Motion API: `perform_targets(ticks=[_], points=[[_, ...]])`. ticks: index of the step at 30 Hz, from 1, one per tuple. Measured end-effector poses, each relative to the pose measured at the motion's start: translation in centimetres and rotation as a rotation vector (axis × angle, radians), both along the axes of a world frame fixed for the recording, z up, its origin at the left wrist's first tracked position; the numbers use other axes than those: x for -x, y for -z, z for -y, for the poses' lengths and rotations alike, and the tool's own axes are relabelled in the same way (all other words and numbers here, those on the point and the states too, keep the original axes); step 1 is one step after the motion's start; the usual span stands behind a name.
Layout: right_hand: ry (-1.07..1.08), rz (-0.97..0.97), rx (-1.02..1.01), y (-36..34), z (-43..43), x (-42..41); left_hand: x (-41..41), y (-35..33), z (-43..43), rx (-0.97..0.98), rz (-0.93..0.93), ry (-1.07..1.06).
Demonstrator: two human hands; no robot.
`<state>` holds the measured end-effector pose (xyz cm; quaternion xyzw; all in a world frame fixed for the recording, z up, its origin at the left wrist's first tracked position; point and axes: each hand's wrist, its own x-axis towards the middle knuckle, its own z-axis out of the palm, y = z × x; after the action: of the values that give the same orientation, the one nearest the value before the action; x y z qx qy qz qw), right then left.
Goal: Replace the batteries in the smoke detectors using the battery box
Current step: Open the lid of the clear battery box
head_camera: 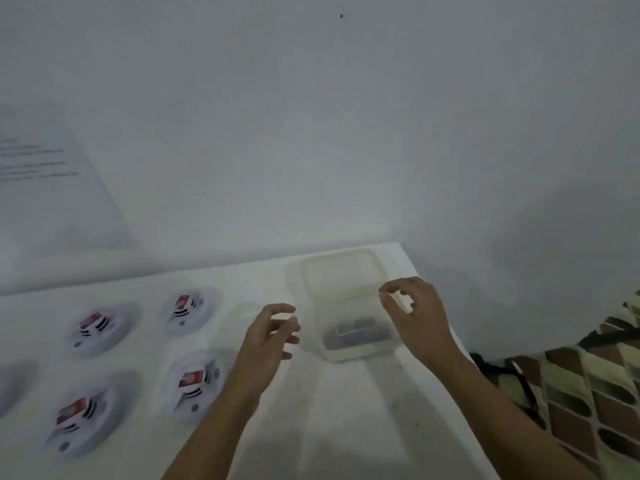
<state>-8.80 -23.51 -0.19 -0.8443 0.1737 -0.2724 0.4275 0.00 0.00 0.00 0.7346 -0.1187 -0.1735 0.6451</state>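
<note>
Battery box (pixel 360 355) between hands (pixel 266 337) (pixel 412 317), lid (pixel 341 271) open

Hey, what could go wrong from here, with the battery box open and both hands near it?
The box sits near the table's right edge, so the right hand could nudge it off. The left hand reaches in right beside the nearest detector, and its forearm might sweep that aside.

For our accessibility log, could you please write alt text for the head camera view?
Two bare hands flank an open clear battery box on a white table: the left hand, fingers loose, to its left; the right hand, fingers curled, over its right rim. Smoke detectors lie further left.
</note>
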Motion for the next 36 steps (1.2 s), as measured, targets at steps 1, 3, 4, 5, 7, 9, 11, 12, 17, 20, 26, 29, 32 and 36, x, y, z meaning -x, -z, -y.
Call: perform_targets(ticks=[1, 3, 4, 5, 7, 9, 11, 12, 17, 20, 26, 29, 32, 36], points=[[0.013, -0.018, -0.003, 0.2, 0.6, 0.0, 0.2, 0.1, 0.9, -0.026, 0.01, -0.007], [0.033, -0.088, -0.047, 0.9, 1.8, -0.1, 0.5, 0.5, 2.4, -0.079, 0.02, -0.006], [0.039, -0.126, -0.095, 1.2, 2.0, -0.1, 0.8, 0.4, 3.1, -0.095, 0.004, -0.007], [0.036, -0.146, -0.139, 1.6, 2.3, -0.2, 0.8, 0.6, 3.8, -0.108, 0.0, -0.011], [0.011, -0.185, -0.258, 1.8, 2.7, -0.2, 0.9, 0.8, 4.7, -0.124, -0.01, -0.051], [-0.029, -0.217, -0.364, 1.9, 2.8, -0.3, 0.7, 1.1, 5.3, -0.132, -0.022, -0.085], [-0.042, -0.208, -0.393, 2.1, 2.7, -0.2, 0.7, 1.3, 5.5, -0.129, -0.048, -0.09], [-0.04, -0.195, -0.394, 2.2, 2.6, -0.1, 0.9, 1.3, 5.5, -0.122, -0.058, -0.087], [-0.007, -0.203, -0.397, 2.5, 2.2, 0.6, 1.4, 1.7, 4.8, -0.081, -0.101, -0.105], [-0.021, -0.276, -0.376, 2.6, 2.0, 1.2, 2.4, 2.3, 3.5, -0.073, -0.134, -0.07], [-0.046, -0.253, -0.344, 2.9, 0.8, 2.4, 3.3, 2.8, 1.9, -0.021, -0.184, 0.009], [-0.057, -0.26, -0.307, 3.0, 1.0, 2.5, 3.1, 2.7, 1.9, 0.015, -0.221, 0.044], [-0.086, -0.264, -0.333, 3.3, 1.2, 2.6, 2.9, 2.8, 1.9, 0.022, -0.247, 0.065], [-0.098, -0.262, -0.343, 3.5, 1.4, 2.5, 2.9, 2.9, 2.0, 0.061, -0.282, 0.077]])
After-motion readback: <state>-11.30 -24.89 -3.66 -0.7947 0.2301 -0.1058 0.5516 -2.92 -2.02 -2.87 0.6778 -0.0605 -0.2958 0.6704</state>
